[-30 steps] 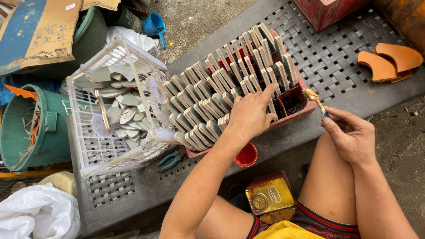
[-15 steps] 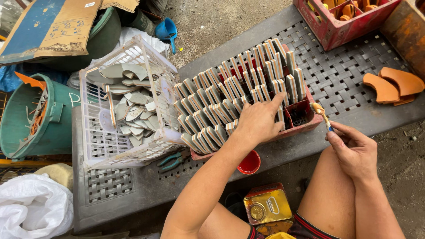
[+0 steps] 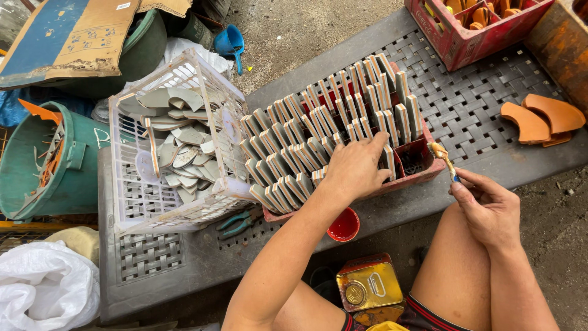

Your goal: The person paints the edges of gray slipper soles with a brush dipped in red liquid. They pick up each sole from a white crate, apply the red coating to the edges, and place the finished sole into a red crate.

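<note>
Left hand point(image 3: 355, 168) spreads flat over upright grey-and-tan pieces point(image 3: 318, 138) packed in the red crate point(image 3: 422, 175), probably stiff, light, chippable, best pinched by the top edges, while right hand point(image 3: 487, 205) pinches a small brush point(image 3: 442, 156) beside it.
</note>
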